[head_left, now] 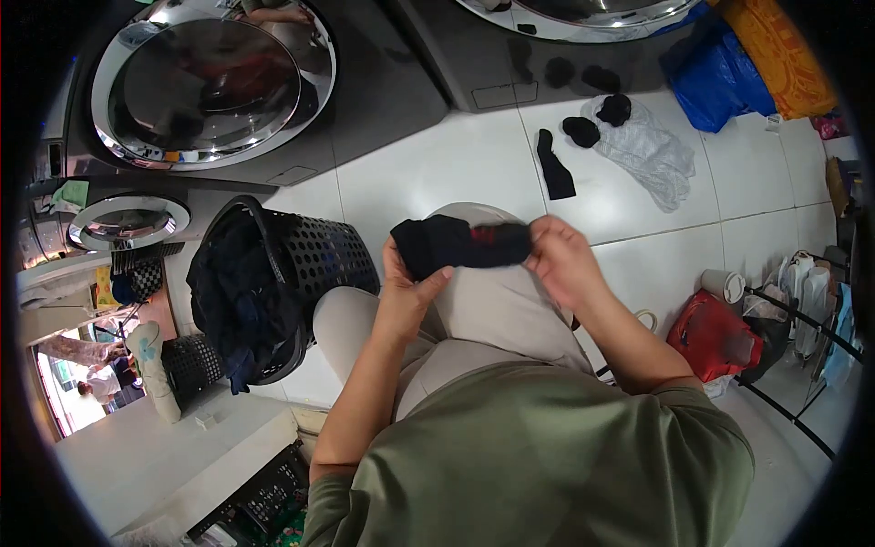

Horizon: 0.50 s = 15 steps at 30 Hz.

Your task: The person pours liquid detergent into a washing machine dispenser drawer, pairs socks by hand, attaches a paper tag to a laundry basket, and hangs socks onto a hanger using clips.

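A black sock with a small red mark (pixel 442 244) is stretched sideways above my lap. My left hand (pixel 407 294) is closed on its wider left end, thumb on top. At the other end, my right hand (pixel 558 260) pinches the sock's tip. On the floor ahead lie a single flat black sock (pixel 555 166) and a light grey cloth (pixel 645 150) with rolled black bundles (pixel 581 132) on and beside it. Dark clothes (pixel 239 292) fill the basket on my left.
The black perforated basket (pixel 333 253) stands near my left knee. Front-loading machines (pixel 387 82) line the far side. A blue bag (pixel 720 77) sits at the upper right, and a red bag (pixel 706 335) at right beside a black rack (pixel 791 415).
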### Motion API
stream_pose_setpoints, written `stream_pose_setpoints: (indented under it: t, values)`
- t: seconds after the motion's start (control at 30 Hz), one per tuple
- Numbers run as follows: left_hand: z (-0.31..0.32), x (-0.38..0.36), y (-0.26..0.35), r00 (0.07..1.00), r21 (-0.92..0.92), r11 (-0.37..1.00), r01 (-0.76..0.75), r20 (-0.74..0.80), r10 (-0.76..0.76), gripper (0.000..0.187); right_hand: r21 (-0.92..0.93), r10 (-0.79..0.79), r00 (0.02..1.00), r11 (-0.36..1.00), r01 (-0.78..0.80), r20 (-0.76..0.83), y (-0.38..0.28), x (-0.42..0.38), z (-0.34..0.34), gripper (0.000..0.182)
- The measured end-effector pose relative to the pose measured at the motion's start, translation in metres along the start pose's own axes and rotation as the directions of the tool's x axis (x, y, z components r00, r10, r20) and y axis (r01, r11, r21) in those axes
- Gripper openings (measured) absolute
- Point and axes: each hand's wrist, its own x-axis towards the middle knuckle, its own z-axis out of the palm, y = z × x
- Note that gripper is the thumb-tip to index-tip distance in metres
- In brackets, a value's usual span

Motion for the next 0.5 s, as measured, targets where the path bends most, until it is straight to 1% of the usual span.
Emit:
stream_pose_setpoints:
  t: [0.03, 0.07, 0.13, 0.17, 0.27, 0.3, 0.37, 0.4, 0.43, 0.5]
  values:
    - [-0.005, 0.002, -0.003, 0.998, 0.087, 0.996, -0.018, -0.053, 0.022, 0.067, 0.251, 0.067, 0.997, 0.966, -0.059, -0.023, -0.007, 0.01, -0.019, 0.008]
    - [-0.01, 0.002, -0.002, 0.997, 0.073, 0.997, 0.013, -0.081, -0.007, 0.067, 0.486, 0.133, 0.991, 0.868, -0.102, -0.029, -0.015, 0.018, -0.029, 0.009]
    - [-0.017, 0.001, -0.001, 0.99, 0.038, 0.997, 0.072, -0.122, -0.067, 0.068, 0.507, 0.104, 0.982, 0.862, -0.01, -0.158, -0.034, 0.02, -0.024, 0.011]
    - [-0.019, -0.001, -0.005, 0.993, 0.031, 0.999, 0.035, -0.113, -0.032, 0.066, 0.515, 0.093, 0.97, 0.857, 0.037, -0.225, -0.041, 0.019, -0.022, 0.012]
    - [-0.021, -0.003, -0.01, 0.993, 0.016, 0.998, -0.053, -0.107, 0.054, 0.063, 0.558, 0.141, 0.979, 0.829, -0.035, -0.148, -0.028, 0.02, -0.033, 0.013]
    - [-0.02, -0.007, -0.005, 0.995, 0.034, 0.999, -0.014, -0.098, 0.017, 0.063, 0.517, 0.205, 0.962, 0.852, -0.083, -0.182, -0.02, 0.024, -0.035, 0.013]
    - [-0.021, -0.013, -0.003, 0.999, 0.045, 0.999, -0.004, -0.04, 0.006, 0.063, 0.264, 0.136, 0.955, 0.962, -0.064, -0.265, -0.005, 0.015, -0.036, 0.012]
    - [-0.021, -0.014, -0.002, 1.0, 0.05, 0.999, 0.001, -0.015, 0.0, 0.063, 0.128, 0.097, 0.95, 0.99, -0.062, -0.297, -0.001, 0.008, -0.027, 0.012]
    - [-0.02, -0.016, -0.003, 1.0, 0.036, 0.999, 0.011, -0.012, -0.011, 0.063, 0.018, 0.035, 0.976, 0.999, -0.031, -0.216, 0.003, 0.004, -0.023, 0.015]
    - [-0.016, -0.02, -0.005, 0.999, 0.006, 0.999, 0.032, -0.008, -0.032, 0.062, -0.018, 0.012, 0.991, 1.0, -0.015, -0.13, 0.003, -0.005, -0.022, 0.018]
